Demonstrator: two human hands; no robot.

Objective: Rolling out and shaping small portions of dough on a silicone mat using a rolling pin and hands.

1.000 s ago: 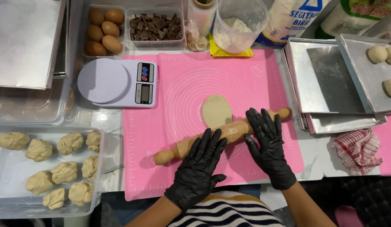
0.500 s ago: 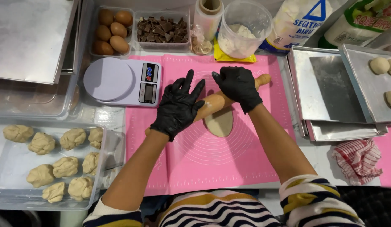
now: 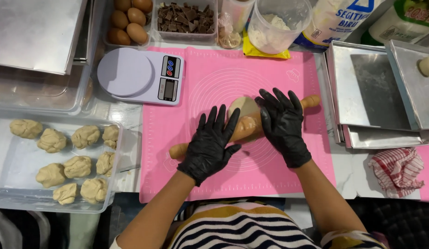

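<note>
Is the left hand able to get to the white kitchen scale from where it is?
Probably yes. The left hand lies flat on the rolling pin, holding nothing, and the scale sits just beyond the bare pink mat, with nothing in between.

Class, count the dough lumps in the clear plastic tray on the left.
9, all in the clear plastic tray: four along the back, three in the middle row, two at the front. None seems hidden.
</note>
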